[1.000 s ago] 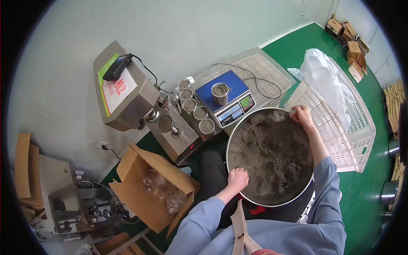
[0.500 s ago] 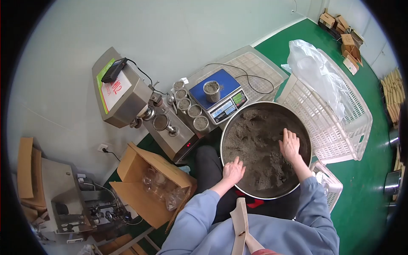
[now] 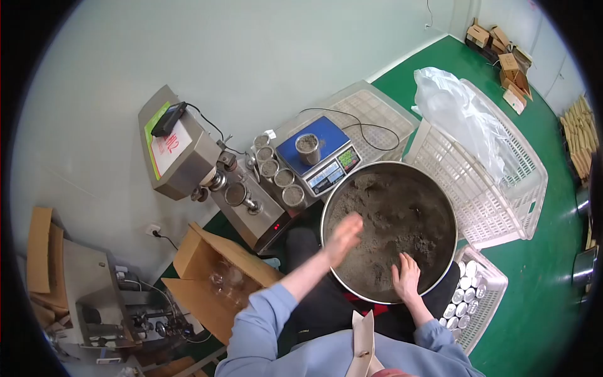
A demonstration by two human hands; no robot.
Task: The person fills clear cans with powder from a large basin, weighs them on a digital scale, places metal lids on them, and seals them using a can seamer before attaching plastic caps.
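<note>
Big round metal basin [image 3: 402, 164] of grey-brown crumbly stuff [image 3: 383, 232] is right in the middle of my feed, sitting up against the person's dark-trousered legs [image 3: 304, 251]. From my end the two hands are clearly apart from each other. Left hand [image 3: 344, 240] is over the left part of the basin, and it's so blurred I honestly can't tell if it's touching the stuff or has any of it gripped. Right hand [image 3: 407, 276] reaches in over the near rim, fingers spread and thumb out to the left. Can't tell from up here whether those fingertips are actually in the mix.

Far and a bit left of the basin I've got a blue-topped scale [image 3: 336, 171] with one filled clear jar [image 3: 308, 151] upright on it, and just left of that a row of five more filled jars [image 3: 269, 168]. Further left is a steel machine [image 3: 188, 163], red digits [image 3: 277, 227] lit on its near end. Near left, an open cardboard box [image 3: 198, 308] with clear plastic containers [image 3: 223, 279] inside. On the right, a big white crate [image 3: 493, 207] with a plastic bag [image 3: 461, 119] over it, and nearer, a smaller white crate [image 3: 493, 301] holding round silver discs [image 3: 463, 295]
</note>
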